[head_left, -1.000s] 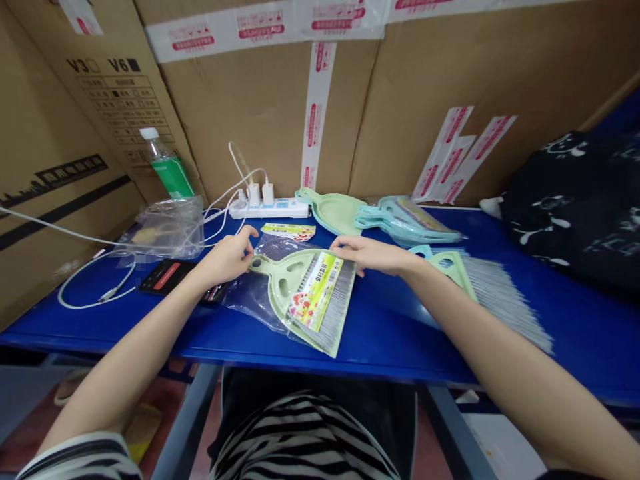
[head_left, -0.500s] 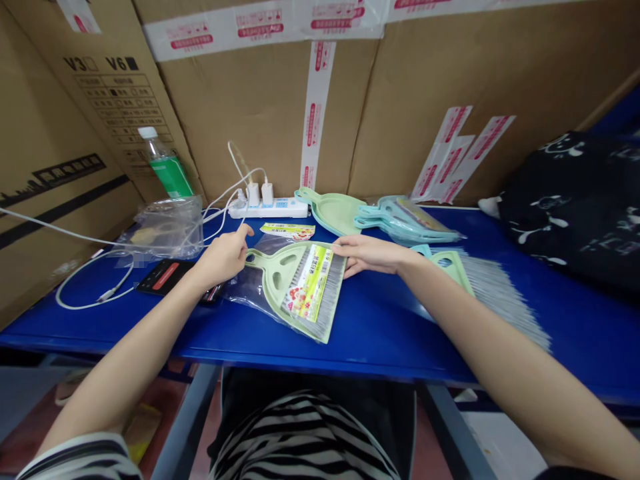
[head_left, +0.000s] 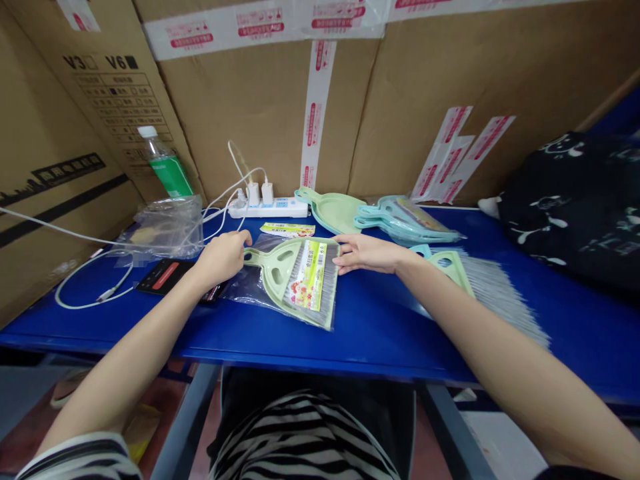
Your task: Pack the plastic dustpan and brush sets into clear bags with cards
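Observation:
A green dustpan (head_left: 275,272) with a grey-bristled brush (head_left: 327,283) laid in it sits in a clear plastic bag (head_left: 245,288) in front of me. A yellow-green printed card (head_left: 309,277) lies over the bristles. My left hand (head_left: 223,257) is closed at the handle end; whether it pinches the handle or only the bag, I cannot tell. My right hand (head_left: 364,253) grips the far right corner of the dustpan, thumb on top and fingers at the edge. Under my left forearm lies a phone (head_left: 165,275), partly covered.
Behind stand a green dustpan (head_left: 340,212), bagged blue dustpans (head_left: 395,220) and a white power strip (head_left: 285,208) with cables. Loose brushes (head_left: 500,293) lie right, near a black patterned bag (head_left: 575,207). At left are plastic bags (head_left: 165,227) and a bottle (head_left: 170,175). Cardboard (head_left: 260,113) walls the back.
The bagged dustpan has turned slightly, its front right corner moving up and a little right. My right hand has shifted slightly along its edge. My left hand stays at the handle end.

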`<state>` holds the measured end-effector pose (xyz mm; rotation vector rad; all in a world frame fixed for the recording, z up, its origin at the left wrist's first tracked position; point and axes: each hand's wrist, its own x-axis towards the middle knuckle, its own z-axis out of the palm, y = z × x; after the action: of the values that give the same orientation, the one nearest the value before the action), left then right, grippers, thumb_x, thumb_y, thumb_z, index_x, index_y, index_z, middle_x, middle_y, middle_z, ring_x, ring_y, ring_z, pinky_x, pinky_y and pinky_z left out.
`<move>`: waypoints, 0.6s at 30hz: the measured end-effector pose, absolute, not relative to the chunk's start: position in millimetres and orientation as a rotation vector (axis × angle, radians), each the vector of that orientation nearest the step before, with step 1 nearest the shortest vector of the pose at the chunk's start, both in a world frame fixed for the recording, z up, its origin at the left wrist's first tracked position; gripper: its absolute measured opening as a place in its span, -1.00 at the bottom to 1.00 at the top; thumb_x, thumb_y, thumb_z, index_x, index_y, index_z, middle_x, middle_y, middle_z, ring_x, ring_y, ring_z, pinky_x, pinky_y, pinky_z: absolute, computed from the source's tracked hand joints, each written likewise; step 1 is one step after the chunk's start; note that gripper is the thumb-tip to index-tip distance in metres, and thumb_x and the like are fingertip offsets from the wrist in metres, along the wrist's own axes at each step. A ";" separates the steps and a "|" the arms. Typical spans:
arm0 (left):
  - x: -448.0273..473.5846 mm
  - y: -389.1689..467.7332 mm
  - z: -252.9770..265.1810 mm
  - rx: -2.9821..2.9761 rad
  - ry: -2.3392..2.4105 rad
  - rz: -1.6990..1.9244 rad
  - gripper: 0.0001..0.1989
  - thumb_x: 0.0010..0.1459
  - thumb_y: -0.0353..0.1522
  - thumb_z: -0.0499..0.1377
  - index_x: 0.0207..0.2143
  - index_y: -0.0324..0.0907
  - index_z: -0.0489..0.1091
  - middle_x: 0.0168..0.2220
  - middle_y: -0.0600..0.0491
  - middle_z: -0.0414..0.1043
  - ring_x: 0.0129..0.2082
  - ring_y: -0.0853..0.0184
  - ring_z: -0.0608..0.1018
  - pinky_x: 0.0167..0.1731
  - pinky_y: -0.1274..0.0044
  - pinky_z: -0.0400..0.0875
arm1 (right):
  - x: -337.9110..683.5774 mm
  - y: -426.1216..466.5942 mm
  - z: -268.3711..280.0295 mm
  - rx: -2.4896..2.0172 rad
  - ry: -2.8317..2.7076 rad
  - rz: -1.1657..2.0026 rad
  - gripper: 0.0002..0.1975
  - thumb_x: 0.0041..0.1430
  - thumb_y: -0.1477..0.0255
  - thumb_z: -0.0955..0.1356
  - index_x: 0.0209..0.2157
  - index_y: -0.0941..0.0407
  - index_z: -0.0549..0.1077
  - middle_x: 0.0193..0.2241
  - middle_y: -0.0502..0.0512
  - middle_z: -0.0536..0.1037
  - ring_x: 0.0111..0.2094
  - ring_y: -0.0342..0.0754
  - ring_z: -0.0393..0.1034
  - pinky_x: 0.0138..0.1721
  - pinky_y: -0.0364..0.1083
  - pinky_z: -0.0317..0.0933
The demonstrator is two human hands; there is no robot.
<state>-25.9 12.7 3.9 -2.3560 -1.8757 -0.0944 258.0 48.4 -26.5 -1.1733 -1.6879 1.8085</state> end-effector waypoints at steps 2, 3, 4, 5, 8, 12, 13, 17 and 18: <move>-26.5 13.0 3.5 -2.355 -1.857 -0.065 -0.68 0.08 -0.53 -0.07 -0.21 -0.14 0.40 -0.23 -0.06 0.53 -0.21 0.15 0.57 -0.26 0.43 0.42 | 257.6 48.0 -25.6 -1.188 -1.676 1.800 -0.62 0.11 0.66 0.36 -0.03 0.14 0.36 -0.36 0.00 0.56 -0.36 -0.20 0.51 -0.13 -0.13 0.45; -26.6 13.1 3.5 -2.351 -1.853 -0.050 -0.68 0.08 -0.53 -0.07 -0.23 -0.14 0.40 -0.24 -0.05 0.53 -0.22 0.15 0.57 -0.27 0.43 0.42 | 257.0 47.3 -24.4 -1.211 -1.666 1.790 -0.63 0.11 0.67 0.36 -0.04 0.14 0.36 -0.41 -0.03 0.54 -0.40 -0.21 0.50 -0.16 -0.16 0.46; -26.6 13.0 3.6 -2.344 -1.852 -0.038 -0.68 0.07 -0.54 -0.06 -0.23 -0.14 0.40 -0.24 -0.05 0.53 -0.22 0.15 0.57 -0.28 0.43 0.42 | 256.1 46.3 -22.9 -1.238 -1.658 1.778 -0.64 0.11 0.68 0.35 -0.05 0.15 0.36 -0.46 -0.06 0.52 -0.44 -0.22 0.49 -0.21 -0.19 0.46; -26.5 12.9 3.8 -2.337 -1.852 -0.028 -0.68 0.07 -0.54 -0.06 -0.24 -0.14 0.40 -0.25 -0.05 0.53 -0.22 0.15 0.57 -0.29 0.44 0.42 | 255.0 45.3 -21.4 -1.266 -1.652 1.767 -0.65 0.12 0.69 0.35 -0.05 0.16 0.36 -0.50 -0.08 0.50 -0.47 -0.23 0.48 -0.26 -0.21 0.46; -25.8 12.4 4.2 -2.327 -1.851 -0.009 -0.68 0.07 -0.54 -0.07 -0.24 -0.14 0.40 -0.26 -0.05 0.52 -0.23 0.15 0.56 -0.30 0.45 0.42 | 252.6 42.6 -17.5 -1.321 -1.659 1.766 -0.65 0.14 0.69 0.33 -0.03 0.18 0.32 -0.54 -0.09 0.48 -0.51 -0.22 0.48 -0.36 -0.25 0.45; -24.6 11.6 5.2 -2.328 -1.843 0.001 -0.66 0.08 -0.54 -0.07 -0.22 -0.13 0.41 -0.26 -0.06 0.51 -0.22 0.14 0.56 -0.29 0.44 0.42 | 254.9 42.8 -16.6 -1.290 -1.694 1.838 -0.58 0.11 0.66 0.37 0.00 0.17 0.26 -0.48 -0.06 0.52 -0.47 -0.17 0.52 -0.32 -0.21 0.46; -24.4 11.4 5.8 -2.323 -1.850 0.004 -0.66 0.09 -0.54 -0.08 -0.21 -0.14 0.41 -0.27 -0.07 0.51 -0.22 0.13 0.56 -0.28 0.43 0.42 | 256.3 43.2 -16.9 -1.276 -1.706 1.847 -0.56 0.08 0.66 0.39 -0.01 0.16 0.26 -0.47 -0.07 0.51 -0.46 -0.16 0.53 -0.30 -0.20 0.47; -23.5 10.6 8.9 -2.282 -1.887 0.028 -0.64 0.11 -0.54 -0.10 -0.20 -0.16 0.43 -0.28 -0.10 0.50 -0.24 0.11 0.57 -0.28 0.42 0.42 | 260.8 43.8 -18.2 -1.273 -1.742 1.807 -0.50 0.03 0.66 0.41 -0.01 0.13 0.23 -0.50 -0.15 0.44 -0.44 -0.13 0.55 -0.26 -0.16 0.47; -23.4 10.4 9.5 -2.276 -1.888 0.034 -0.64 0.11 -0.54 -0.10 -0.20 -0.16 0.43 -0.29 -0.09 0.50 -0.24 0.11 0.57 -0.28 0.42 0.42 | 261.1 43.6 -18.3 -1.290 -1.749 1.795 -0.49 0.03 0.66 0.41 0.00 0.13 0.22 -0.50 -0.16 0.42 -0.44 -0.12 0.55 -0.26 -0.16 0.47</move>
<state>-23.4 10.4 9.5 -2.2756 -1.8879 0.0340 261.1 43.6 -18.3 -1.2899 -1.7490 1.7948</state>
